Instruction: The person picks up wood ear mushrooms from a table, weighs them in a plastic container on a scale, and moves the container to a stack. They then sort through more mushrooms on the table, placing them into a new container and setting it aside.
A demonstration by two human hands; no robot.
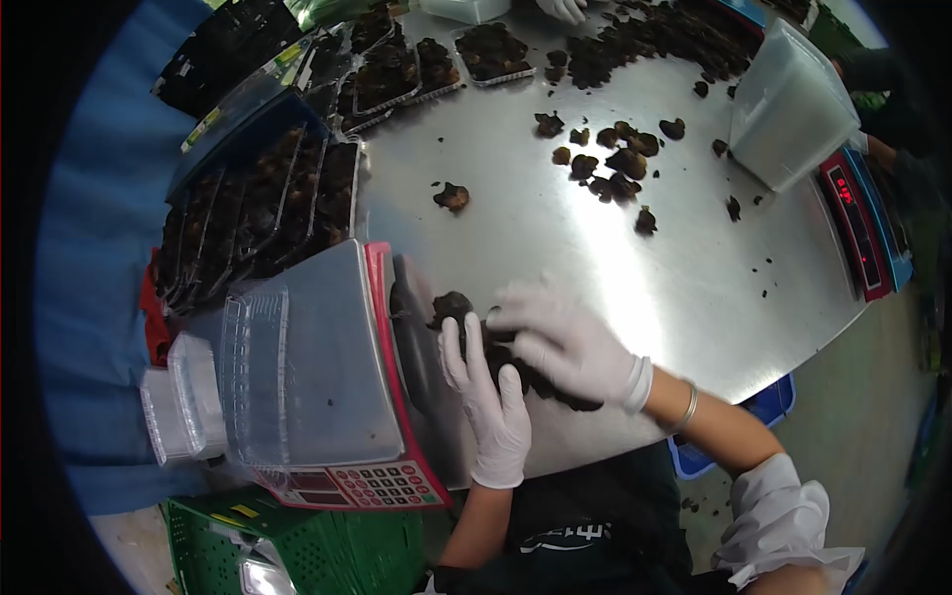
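My left hand, in a white glove, lies on dark brown mushroom-like pieces near the table's front edge. Its fingers are stretched out and its thumb stands apart. One dark piece sits just beyond the left fingertips. Over the same row of pieces reaches my gloved right hand, its fingers smeared by motion, so any hold is hidden. Left of my hands is a red-edged scale with a keypad. A clear plastic tray rests on its left part.
Filled trays lean in a row at the left, with more trays at the back. Loose pieces dot the metal table. A stack of clear containers stands by a second scale. Another person's gloved hand shows at the top.
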